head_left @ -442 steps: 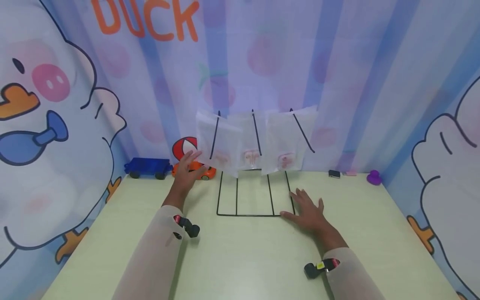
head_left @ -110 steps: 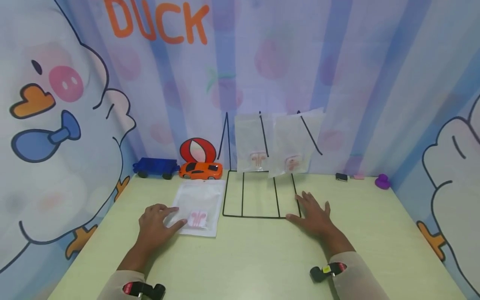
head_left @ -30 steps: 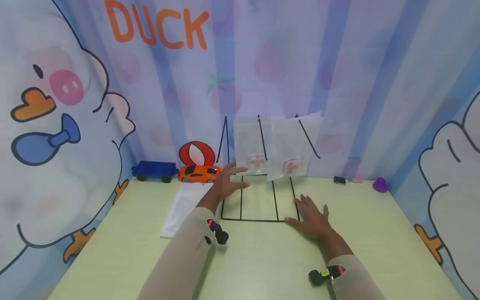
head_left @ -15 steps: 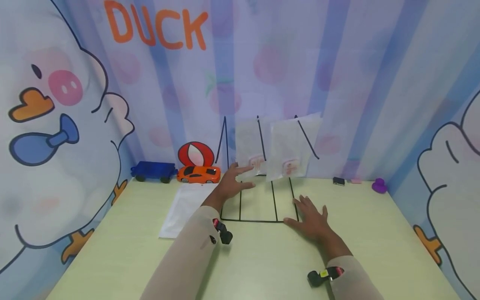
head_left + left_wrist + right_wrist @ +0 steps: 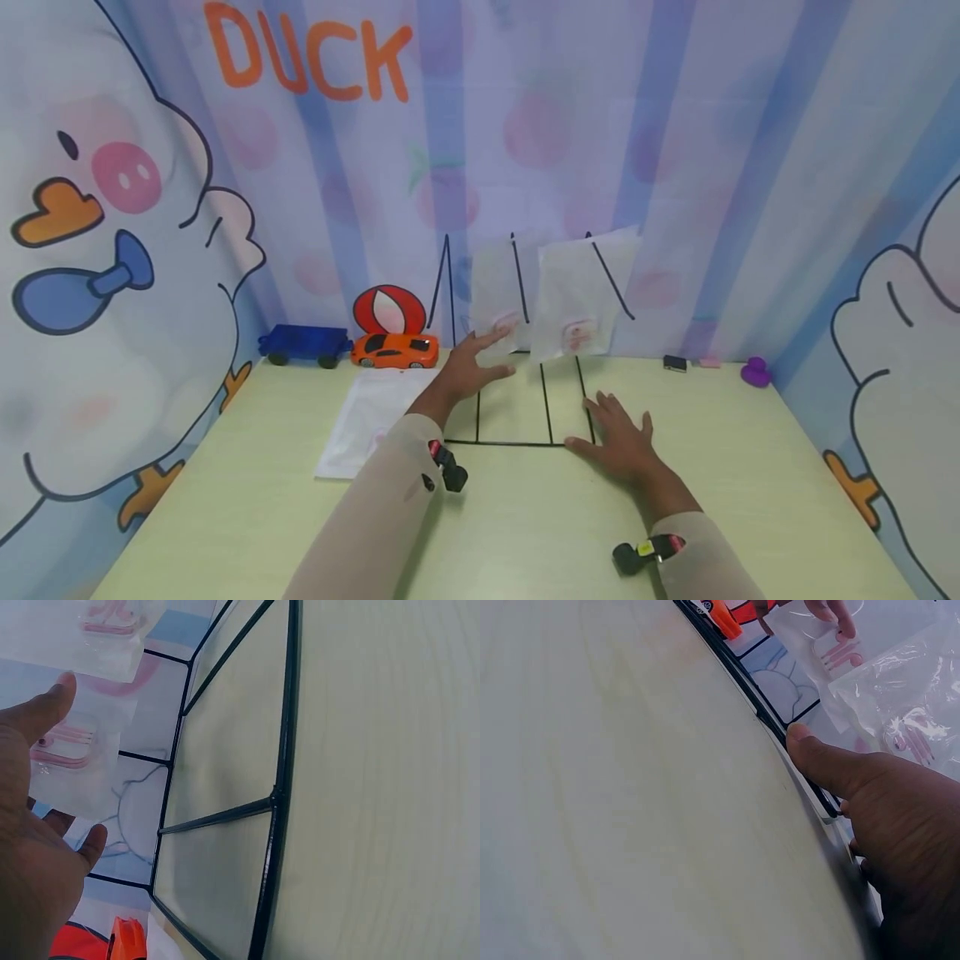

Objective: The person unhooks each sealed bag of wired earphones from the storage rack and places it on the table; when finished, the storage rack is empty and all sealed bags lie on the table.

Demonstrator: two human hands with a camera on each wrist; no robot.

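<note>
My left hand (image 5: 467, 367) is at the lower left of a clear bag (image 5: 495, 283), its thumb and fingers spread. That bag hangs from the middle hook of a black wire rack (image 5: 513, 444) and has a small pink item at its bottom. In the left wrist view, some fingers lie behind the bag (image 5: 75, 784) and one digit in front. My right hand (image 5: 618, 437) rests on the rack's front right corner, fingers spread. A second bag (image 5: 585, 283) hangs on the right hook. The left hook (image 5: 442, 275) bears no bag. A third bag (image 5: 367, 417) lies flat on the table, partly behind my left forearm.
An orange toy car (image 5: 395, 351) and a blue toy wagon (image 5: 305, 344) stand at the back left. A small black block (image 5: 675, 363), a pink piece (image 5: 707, 363) and a purple toy duck (image 5: 756, 372) sit at the back right. A printed curtain surrounds the table (image 5: 540, 533).
The left-hook bag was taken off and laid on the table. My left hand then moved to the middle bag, whose lower end has shifted slightly. My right hand stays on the rack.
</note>
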